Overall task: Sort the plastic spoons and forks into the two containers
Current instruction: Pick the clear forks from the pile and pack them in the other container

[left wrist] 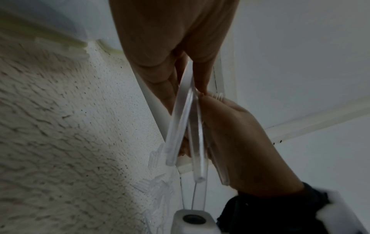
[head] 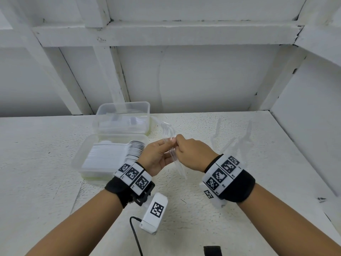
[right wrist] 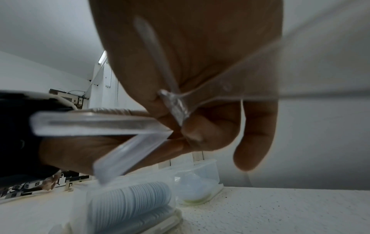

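Both hands meet above the table around a small bundle of clear plastic cutlery. My left hand holds the handles from the left, and my right hand pinches them from the right. The curved heads stick up and away toward the far container; whether they are forks or spoons is unclear. In the left wrist view the handles fan out below the fingers. In the right wrist view the handles cross in front of my right hand's fingers. The near container holds a dense row of stacked spoons.
The far container stands behind the near one, its contents faint. Several loose clear utensils lie on the white table to the right. A white wall rises behind and at the right. A small dark object sits at the front edge.
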The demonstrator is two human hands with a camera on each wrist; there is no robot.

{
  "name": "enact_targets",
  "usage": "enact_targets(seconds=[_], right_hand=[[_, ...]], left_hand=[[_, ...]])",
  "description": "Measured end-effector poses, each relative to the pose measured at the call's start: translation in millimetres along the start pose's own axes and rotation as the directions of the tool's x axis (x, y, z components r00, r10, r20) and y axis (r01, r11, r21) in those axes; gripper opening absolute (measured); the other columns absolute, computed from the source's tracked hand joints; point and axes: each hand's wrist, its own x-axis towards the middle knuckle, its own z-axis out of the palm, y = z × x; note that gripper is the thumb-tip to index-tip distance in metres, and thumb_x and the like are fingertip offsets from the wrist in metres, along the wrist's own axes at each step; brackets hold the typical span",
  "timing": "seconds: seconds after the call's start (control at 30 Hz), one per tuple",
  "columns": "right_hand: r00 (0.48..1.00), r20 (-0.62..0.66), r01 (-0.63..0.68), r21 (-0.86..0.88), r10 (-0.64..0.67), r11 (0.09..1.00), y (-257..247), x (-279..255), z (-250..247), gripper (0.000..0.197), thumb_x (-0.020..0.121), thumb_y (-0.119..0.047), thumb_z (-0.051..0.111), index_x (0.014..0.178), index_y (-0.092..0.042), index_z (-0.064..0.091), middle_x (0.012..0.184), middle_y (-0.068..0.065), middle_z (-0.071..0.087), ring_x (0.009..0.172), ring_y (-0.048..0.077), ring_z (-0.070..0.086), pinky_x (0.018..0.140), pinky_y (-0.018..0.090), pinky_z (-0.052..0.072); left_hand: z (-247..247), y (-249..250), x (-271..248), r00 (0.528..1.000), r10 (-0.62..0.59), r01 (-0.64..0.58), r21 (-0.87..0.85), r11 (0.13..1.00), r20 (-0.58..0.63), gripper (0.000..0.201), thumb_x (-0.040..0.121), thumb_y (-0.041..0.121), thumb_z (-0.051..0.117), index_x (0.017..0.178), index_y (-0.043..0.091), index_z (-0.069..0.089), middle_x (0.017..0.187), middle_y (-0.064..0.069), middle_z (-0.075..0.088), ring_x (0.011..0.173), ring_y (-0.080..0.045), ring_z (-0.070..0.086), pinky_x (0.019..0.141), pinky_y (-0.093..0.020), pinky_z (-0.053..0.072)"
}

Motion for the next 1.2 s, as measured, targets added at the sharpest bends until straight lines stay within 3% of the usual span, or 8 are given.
enact_targets(seconds=[0.2,0.4,0.53,0.7,0.8,0.93,1.07,1.2], right_hand=[[1.000,0.015,0.006,-0.082,-0.004,0.997,0,2,1,0.028,0.099,-0.026,0.029,0.116,-0.006,0.041,0.101,0.012,0.062,0.073,0.025,0.049,0.064,0.032,0.037],[0.999,-0.034,0.030,0.091,-0.027,0.995,2,2,5,0.033,0.100,-0.030,0.033,0.123,-0.007,0.040,0.099,0.006,0.059,0.083,0.024,0.056,0.067,0.032,0.039],[0.995,-0.071,0.085,0.337,-0.065,0.938,7,2,2,0.034,0.100,-0.036,0.032,0.094,-0.006,0.048,0.080,0.000,0.046,0.072,0.015,0.043,0.065,0.031,0.035],[0.941,-0.332,0.137,0.558,0.069,0.818,15,3,-8,0.036,0.099,-0.036,0.035,0.072,-0.012,0.038,0.066,-0.003,0.038,0.061,0.010,0.035,0.059,0.022,0.032],[0.920,-0.355,0.166,0.735,0.165,0.658,15,6,-18,0.037,0.095,-0.038,0.046,0.068,-0.015,0.038,0.056,-0.003,0.042,0.046,0.005,0.036,0.047,0.015,0.032],[0.893,-0.347,0.180,0.859,0.287,0.479,7,17,-28,0.028,0.091,-0.035,0.056,0.078,-0.017,0.040,0.053,0.000,0.044,0.040,0.008,0.035,0.035,0.017,0.027],[0.882,-0.333,0.171,0.886,0.334,0.431,1,31,-29,0.028,0.096,-0.036,0.047,0.077,-0.015,0.044,0.050,0.000,0.042,0.035,0.005,0.033,0.034,0.017,0.025],[0.862,-0.331,0.159,0.896,0.384,0.416,1,39,-24,0.034,0.100,-0.033,0.036,0.073,-0.014,0.045,0.050,0.000,0.037,0.032,0.002,0.030,0.034,0.015,0.024]], left_hand=[[2,-3,1,0.999,0.005,-0.007,-0.029,1.000,-0.044,0.010,0.090,0.012,0.056,0.084,0.010,0.064,0.068,0.001,0.068,0.057,-0.011,0.064,0.057,-0.020,0.056],[-2,1,6,0.996,0.051,-0.058,-0.101,0.993,-0.075,0.007,0.091,0.015,0.057,0.090,0.010,0.062,0.075,0.002,0.071,0.060,-0.010,0.066,0.057,-0.020,0.056],[-14,10,11,0.983,0.064,-0.097,-0.192,0.977,-0.175,0.006,0.092,0.013,0.055,0.092,0.009,0.059,0.082,0.000,0.073,0.065,-0.013,0.069,0.061,-0.025,0.059],[-32,21,16,0.966,0.059,-0.117,-0.223,0.968,-0.250,0.015,0.098,0.010,0.043,0.090,0.007,0.056,0.082,-0.003,0.062,0.067,-0.013,0.062,0.057,-0.024,0.056],[-32,21,14,0.985,0.046,-0.075,-0.176,0.981,-0.168,0.018,0.097,0.007,0.039,0.088,0.012,0.054,0.068,0.002,0.051,0.056,-0.009,0.053,0.058,-0.024,0.051],[-20,12,6,0.999,-0.039,0.040,-0.098,0.994,0.011,0.016,0.097,0.008,0.039,0.096,0.009,0.055,0.065,0.002,0.051,0.056,-0.009,0.053,0.059,-0.024,0.050],[-7,8,-2,0.970,-0.117,0.135,-0.071,0.988,0.214,0.018,0.095,0.009,0.040,0.087,0.010,0.056,0.067,0.001,0.059,0.066,-0.012,0.063,0.067,-0.030,0.056],[-1,11,-10,0.948,-0.117,0.150,-0.094,0.984,0.295,0.010,0.083,0.013,0.048,0.084,0.007,0.057,0.080,-0.006,0.068,0.078,-0.021,0.070,0.074,-0.034,0.057]])
